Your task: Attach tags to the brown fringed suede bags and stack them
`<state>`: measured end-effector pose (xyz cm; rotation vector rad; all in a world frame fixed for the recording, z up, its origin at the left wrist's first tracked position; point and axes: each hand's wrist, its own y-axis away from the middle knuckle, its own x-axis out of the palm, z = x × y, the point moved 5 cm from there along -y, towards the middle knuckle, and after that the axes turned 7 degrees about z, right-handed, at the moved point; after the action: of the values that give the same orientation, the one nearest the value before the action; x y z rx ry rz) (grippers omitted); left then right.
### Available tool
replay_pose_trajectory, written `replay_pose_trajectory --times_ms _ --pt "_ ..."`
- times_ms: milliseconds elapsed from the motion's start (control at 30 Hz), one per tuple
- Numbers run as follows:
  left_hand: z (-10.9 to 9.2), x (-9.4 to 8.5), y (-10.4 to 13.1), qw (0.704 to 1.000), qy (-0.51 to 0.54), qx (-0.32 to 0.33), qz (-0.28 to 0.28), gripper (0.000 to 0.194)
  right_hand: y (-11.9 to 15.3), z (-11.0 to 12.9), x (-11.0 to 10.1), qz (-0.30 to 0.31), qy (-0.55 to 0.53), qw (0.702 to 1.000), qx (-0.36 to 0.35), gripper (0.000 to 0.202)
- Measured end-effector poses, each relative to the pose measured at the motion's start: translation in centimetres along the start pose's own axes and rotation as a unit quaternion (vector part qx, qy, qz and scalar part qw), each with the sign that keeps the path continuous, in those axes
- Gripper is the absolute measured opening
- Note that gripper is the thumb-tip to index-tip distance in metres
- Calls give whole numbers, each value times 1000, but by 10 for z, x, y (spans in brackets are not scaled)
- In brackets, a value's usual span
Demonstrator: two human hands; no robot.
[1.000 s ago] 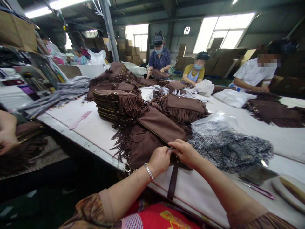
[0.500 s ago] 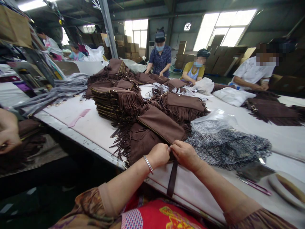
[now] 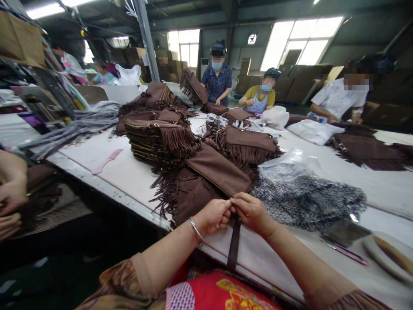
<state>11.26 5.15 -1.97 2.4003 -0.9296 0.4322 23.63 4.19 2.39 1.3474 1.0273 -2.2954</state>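
My left hand point(image 3: 215, 215) and my right hand point(image 3: 253, 213) meet fingertip to fingertip at the near edge of a brown fringed bag point(image 3: 219, 170). Both are closed in a pinch, and whatever lies between the fingers is too small or hidden to name. The bag has a gold zip along its edge and lies tilted on more brown fringed material point(image 3: 195, 193). Below my right hand a dark brown strap point(image 3: 234, 245) hangs down over the table edge. A bangle circles my left wrist.
Left of the bag rises a stack of zipped fringed bags point(image 3: 145, 144), with a pink comb point(image 3: 108, 161) beyond. Black-and-white fabric point(image 3: 309, 200) under clear plastic lies right, near a tape roll point(image 3: 392, 256). A co-worker's hands point(image 3: 13, 198) show far left; others work across the table.
My left hand has dropped slightly, its lower fingers now showing, while both pinches still meet. Across the table a co-worker has lifted a brown fringed bag. The co-worker's hands at far left have shifted.
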Motion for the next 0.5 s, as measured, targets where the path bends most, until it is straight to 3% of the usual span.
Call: replay_pose_trajectory --times_ms 167,267,400,500 --pt "5 3 -1 999 -34 17 -28 38 15 6 1 2 -67 997 45 37" --pt "8 3 -3 997 -65 4 -50 35 38 5 -14 -37 -67 991 109 38" --pt "11 -1 -5 991 -97 -6 -92 32 87 -13 -72 -139 -2 963 232 29" --pt "13 -3 -7 986 -125 1 -108 31 136 -37 -133 -221 95 909 341 28"
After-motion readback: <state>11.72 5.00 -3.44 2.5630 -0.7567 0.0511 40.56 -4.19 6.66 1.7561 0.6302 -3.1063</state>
